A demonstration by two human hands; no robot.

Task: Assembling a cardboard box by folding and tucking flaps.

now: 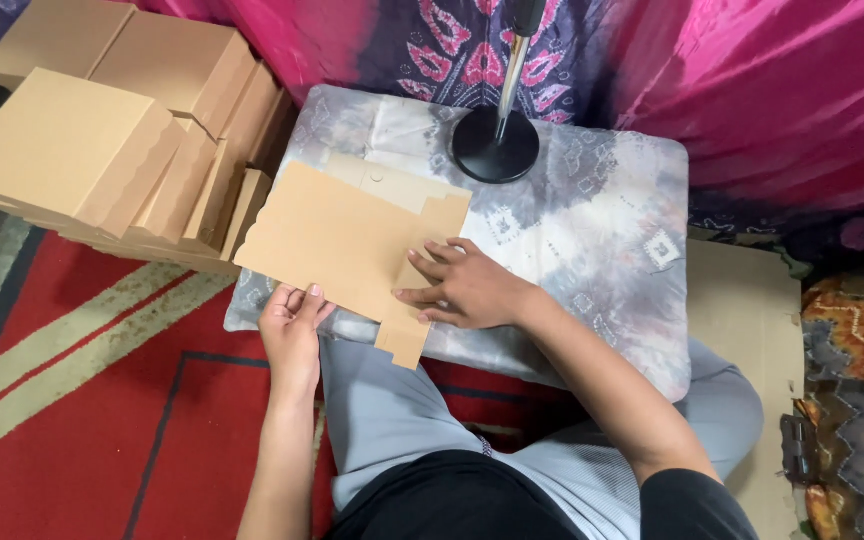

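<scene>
A flat, die-cut brown cardboard box blank (337,240) lies on a low table covered with grey-and-white tie-dye cloth (602,220). My left hand (292,330) grips the blank's near edge, thumb on top. On the blank's right side rests my right hand (467,285), palm down with fingers spread, pressing the cardboard flat. One flap of the blank hangs over the table's near edge.
A stack of folded brown cardboard boxes (122,130) stands at the left, beside the table. A black round stand base with a metal pole (495,140) sits at the table's back. Flat cardboard sheet (742,320) lies at the right. Red patterned carpet (82,400) covers the floor; pink and purple cloth hangs behind.
</scene>
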